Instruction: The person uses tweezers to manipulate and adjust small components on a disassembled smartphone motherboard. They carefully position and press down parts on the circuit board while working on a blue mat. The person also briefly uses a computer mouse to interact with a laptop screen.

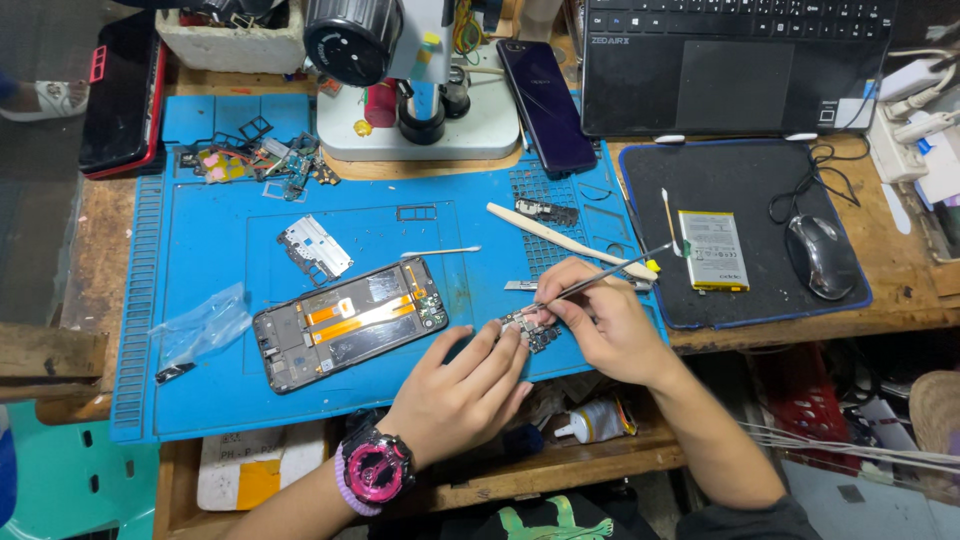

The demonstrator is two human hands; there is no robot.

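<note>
Blue mat (200, 400): one opened phone (348, 322), two hands.

A person's left hand (470, 375) steadies a small circuit board (528, 328) on a blue work mat (200, 250) while the right hand (600, 315) works it with a thin metal tool (600, 283). An opened phone (348, 322) lies just beside them on the cluttered tabletop (905, 290).

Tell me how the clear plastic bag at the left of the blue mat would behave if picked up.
The clear plastic bag looks crumpled and thin, so it would probably flop and sag. It seems nearly empty, so likely very light and easily pushed across the blue mat. Its glossy film may be slippery.
</note>
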